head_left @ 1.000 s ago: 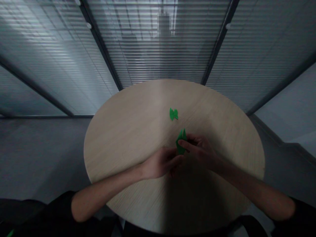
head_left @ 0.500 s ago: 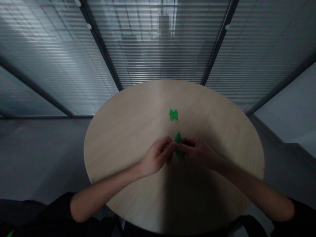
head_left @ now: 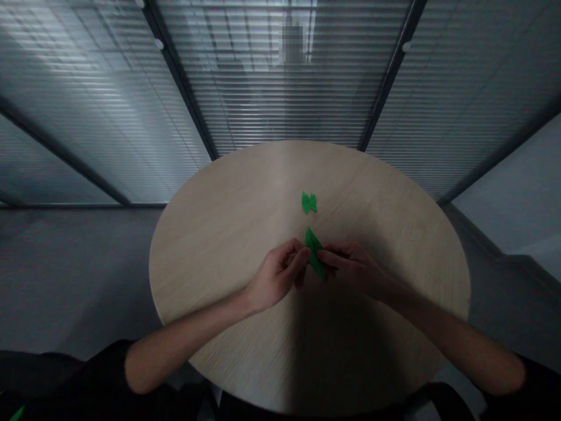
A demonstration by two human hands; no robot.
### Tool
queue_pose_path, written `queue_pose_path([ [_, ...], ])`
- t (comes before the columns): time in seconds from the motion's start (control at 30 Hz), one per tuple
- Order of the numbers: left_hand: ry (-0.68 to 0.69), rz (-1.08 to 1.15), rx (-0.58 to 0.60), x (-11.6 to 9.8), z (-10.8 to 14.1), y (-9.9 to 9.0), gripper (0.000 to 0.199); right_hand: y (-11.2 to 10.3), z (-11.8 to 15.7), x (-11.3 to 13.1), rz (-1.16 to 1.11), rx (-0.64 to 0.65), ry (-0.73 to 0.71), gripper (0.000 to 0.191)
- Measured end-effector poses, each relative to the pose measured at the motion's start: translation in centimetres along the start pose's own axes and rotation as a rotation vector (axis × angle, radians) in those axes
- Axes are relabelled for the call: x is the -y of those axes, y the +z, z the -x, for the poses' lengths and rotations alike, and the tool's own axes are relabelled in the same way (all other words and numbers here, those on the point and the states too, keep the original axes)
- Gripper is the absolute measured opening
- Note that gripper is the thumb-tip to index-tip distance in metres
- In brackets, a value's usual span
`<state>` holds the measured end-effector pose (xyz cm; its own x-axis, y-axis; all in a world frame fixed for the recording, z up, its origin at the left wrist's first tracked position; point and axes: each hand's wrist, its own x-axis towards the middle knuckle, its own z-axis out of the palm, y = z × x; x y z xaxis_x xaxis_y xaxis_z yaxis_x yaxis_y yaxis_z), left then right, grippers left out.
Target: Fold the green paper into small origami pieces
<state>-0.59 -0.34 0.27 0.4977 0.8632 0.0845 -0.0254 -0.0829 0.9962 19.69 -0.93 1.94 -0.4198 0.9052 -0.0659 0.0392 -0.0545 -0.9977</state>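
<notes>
A folded piece of green paper (head_left: 314, 252), long and pointed at both ends, is held over the table between my two hands. My left hand (head_left: 283, 266) pinches its left edge between thumb and fingers. On the opposite edge, my right hand (head_left: 348, 262) grips it with the thumb on top; the fingers beneath are partly hidden. The paper leans, its upper tip toward the left. Just beyond it on the table lies a small green folded-paper butterfly shape (head_left: 309, 202).
The round wooden table (head_left: 219, 234) spreads beneath both forearms, with a dark shadow on its near side. Glass panels with blinds (head_left: 280, 105) stand behind its far edge. A black chair part (head_left: 451, 400) shows at the lower right.
The green paper has turned from upright to leaning, its top tip going left. Both thumbs, which met across its middle, have drawn apart to its two edges.
</notes>
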Motion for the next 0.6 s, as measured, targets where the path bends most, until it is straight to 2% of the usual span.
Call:
queue_pose_path([
  [0.27, -0.008, -0.035, -0.008, -0.3, 0.0, 0.0, 0.044, 0.0, 0.0, -0.6, 0.059, -0.071, -0.036, 0.046],
  [0.6, -0.013, 0.004, 0.003, -0.7, -0.4, 0.1, 0.047, -0.2, -0.2, -1.1, 0.143, -0.037, -0.066, 0.051],
])
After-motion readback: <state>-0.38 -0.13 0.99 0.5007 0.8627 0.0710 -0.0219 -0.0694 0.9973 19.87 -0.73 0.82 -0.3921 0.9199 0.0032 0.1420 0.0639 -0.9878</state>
